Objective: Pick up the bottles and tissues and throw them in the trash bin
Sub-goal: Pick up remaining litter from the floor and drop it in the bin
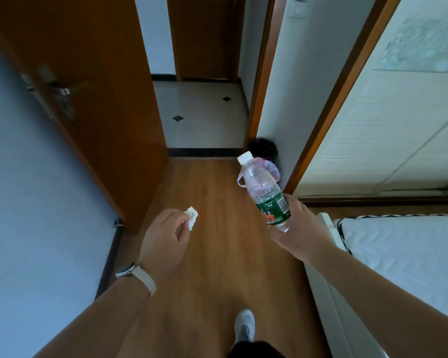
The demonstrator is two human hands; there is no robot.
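Note:
My right hand grips a clear plastic bottle with a white cap and a green label, tilted with the cap pointing away. My left hand pinches a small crumpled white tissue between its fingertips. Both hands are held out over the wooden floor. Ahead on the right, a black trash bin stands in the corner by the door frame. A tied translucent plastic bag sits against the bin, partly hidden behind the bottle.
An open brown door stands on the left, leading to a tiled hallway. A white bed lies at the right, with a pale wardrobe beyond it. My shoe is on the wooden floor below.

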